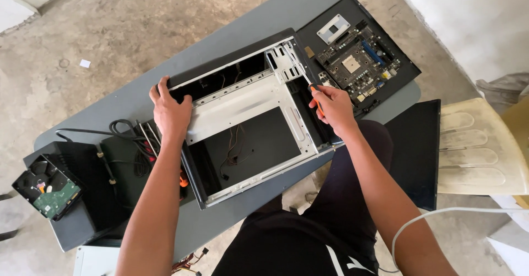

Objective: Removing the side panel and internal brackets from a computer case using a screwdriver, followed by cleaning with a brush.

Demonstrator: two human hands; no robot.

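Observation:
An open, emptied computer case [248, 122] lies on its side on a grey table [132, 97]. My left hand [171, 111] grips the case's far left edge. My right hand [333, 108] holds an orange-handled screwdriver [316, 98] against the case's right side wall, tip pointing up toward the drive bracket [286, 61]. Loose thin wires [231, 155] lie on the case floor.
A motherboard [358, 61] rests on a black side panel [405, 69] at the table's far right. A hard drive [47, 190] sits on a black box at the left, beside black cables [124, 130]. Another black panel [421, 149] leans by a cream plastic chair [479, 146].

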